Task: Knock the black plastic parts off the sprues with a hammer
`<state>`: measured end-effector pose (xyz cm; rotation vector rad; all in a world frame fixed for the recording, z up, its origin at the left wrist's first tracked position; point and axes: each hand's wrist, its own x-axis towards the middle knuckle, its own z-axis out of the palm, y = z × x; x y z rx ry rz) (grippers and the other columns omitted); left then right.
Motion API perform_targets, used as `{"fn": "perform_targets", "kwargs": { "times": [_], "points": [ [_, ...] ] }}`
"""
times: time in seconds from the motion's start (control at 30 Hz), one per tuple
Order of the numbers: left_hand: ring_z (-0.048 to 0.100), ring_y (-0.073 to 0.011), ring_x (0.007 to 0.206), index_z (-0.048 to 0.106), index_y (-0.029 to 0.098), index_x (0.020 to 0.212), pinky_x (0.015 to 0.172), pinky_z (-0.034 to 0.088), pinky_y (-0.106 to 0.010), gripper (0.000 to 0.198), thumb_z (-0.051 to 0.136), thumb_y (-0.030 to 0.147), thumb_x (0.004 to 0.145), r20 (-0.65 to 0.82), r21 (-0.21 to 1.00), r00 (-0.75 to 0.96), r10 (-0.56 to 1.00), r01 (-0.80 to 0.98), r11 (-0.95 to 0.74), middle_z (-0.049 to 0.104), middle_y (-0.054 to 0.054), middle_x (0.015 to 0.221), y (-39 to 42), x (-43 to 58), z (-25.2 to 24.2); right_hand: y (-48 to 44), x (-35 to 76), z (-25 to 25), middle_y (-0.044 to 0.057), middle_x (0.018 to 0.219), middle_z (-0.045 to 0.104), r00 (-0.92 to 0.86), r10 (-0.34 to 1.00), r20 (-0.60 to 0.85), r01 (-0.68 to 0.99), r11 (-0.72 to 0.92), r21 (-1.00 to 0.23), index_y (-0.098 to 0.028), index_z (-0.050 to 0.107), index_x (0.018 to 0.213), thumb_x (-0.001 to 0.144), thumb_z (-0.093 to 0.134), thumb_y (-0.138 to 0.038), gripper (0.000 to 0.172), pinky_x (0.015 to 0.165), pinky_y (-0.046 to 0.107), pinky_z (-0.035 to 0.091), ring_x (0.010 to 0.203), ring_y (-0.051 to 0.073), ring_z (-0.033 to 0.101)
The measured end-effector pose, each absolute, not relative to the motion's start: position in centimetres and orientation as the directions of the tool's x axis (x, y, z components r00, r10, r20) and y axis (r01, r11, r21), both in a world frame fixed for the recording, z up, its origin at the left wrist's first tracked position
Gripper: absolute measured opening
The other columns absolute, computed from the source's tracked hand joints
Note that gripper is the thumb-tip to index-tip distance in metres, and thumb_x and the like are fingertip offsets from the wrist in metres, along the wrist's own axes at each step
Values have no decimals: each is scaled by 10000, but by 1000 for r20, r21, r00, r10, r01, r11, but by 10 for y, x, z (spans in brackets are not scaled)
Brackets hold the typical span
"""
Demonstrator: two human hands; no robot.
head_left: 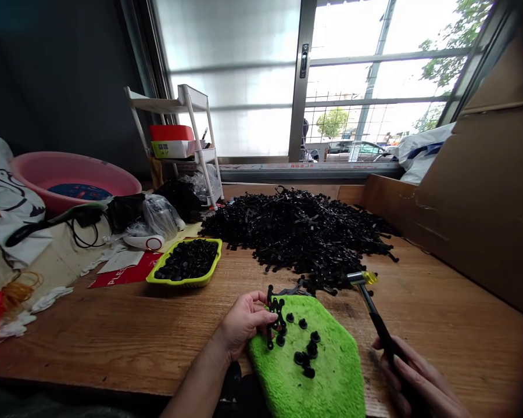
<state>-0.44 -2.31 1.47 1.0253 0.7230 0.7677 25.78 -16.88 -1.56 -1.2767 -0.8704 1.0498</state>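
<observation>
My left hand [246, 322] pinches a black plastic linked part [275, 313] with rounded ends, at the left edge of a green fuzzy mat [331, 371]. Several small black round caps with stems [312, 348] lie scattered over the mat, right of those fingers. On the right, my right hand [412, 371] is wrapped round the black handle of a hammer [381, 328]. The hammer's head, metal with a clear yellow face, is raised near the front of a big heap of black plastic parts [296, 226].
A yellow-green basket [183, 283] full of small black pieces stands left of the mat. Behind it are a white shelf rack [189, 104] and a pink basin [76, 168]. A cardboard panel [483, 209] bounds the wooden table [135, 337] on the right.
</observation>
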Motion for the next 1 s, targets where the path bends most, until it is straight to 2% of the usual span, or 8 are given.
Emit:
{"fn": "perform_targets", "kwargs": {
  "times": [0.2,0.4,0.5,0.6,0.7,0.8,0.93,1.0],
  "points": [
    [580,-120,452,521,124,774,409,401,-177,323,758,195,566,-168,944,517,839,-160,288,638,-21,548,-20,-4,14,-167,260,-20,-37,581,473,300,954,-7,-100,24,-995,-226,521,1063,827,533,-475,343,398,219,322,415,105,394],
    [617,-146,487,495,143,747,381,387,-164,317,746,192,560,-178,947,518,837,-141,289,630,-7,555,-19,-3,14,-180,260,-8,-25,653,496,202,979,4,-29,10,-1000,-261,462,1178,882,412,-467,364,469,244,376,469,122,437],
    [614,-141,466,481,150,731,357,375,-156,317,743,193,556,-183,950,510,841,-129,285,622,2,555,-19,-2,14,-188,259,8,2,701,575,212,977,-18,126,-46,-991,-291,526,1169,839,449,-538,420,448,258,394,459,140,461],
    [603,-130,436,472,153,722,329,348,-143,314,736,201,558,-186,952,498,847,-122,280,619,7,561,-20,-2,16,-191,256,22,42,915,656,252,958,135,437,12,-900,-305,636,1079,777,568,-511,373,598,283,465,733,237,591],
    [604,-127,435,471,150,731,321,340,-135,306,723,205,566,-189,954,491,851,-112,277,613,11,555,-22,-1,18,-188,248,30,9,1022,655,132,936,325,606,183,-774,-340,653,1030,838,521,-394,239,697,285,467,912,274,584],
    [610,-131,447,466,154,720,317,343,-132,294,713,200,568,-182,958,489,853,-107,265,603,16,536,-22,-2,17,-177,240,30,11,1033,651,33,912,410,667,285,-689,-341,606,1098,888,451,-318,262,671,283,462,911,267,591],
    [580,-118,407,452,162,692,294,317,-124,257,683,173,579,-166,965,487,857,-99,243,586,20,484,-21,-1,15,-166,237,27,35,944,673,-98,946,309,730,279,-624,-308,604,1085,905,427,-336,254,603,285,440,817,257,614],
    [575,-117,398,445,165,684,285,311,-123,247,669,167,582,-165,967,488,857,-92,239,594,13,486,-20,-1,14,-165,236,31,31,922,673,-70,937,341,724,283,-629,-303,613,1020,908,420,-353,229,585,275,429,796,247,614]
  ]
}}
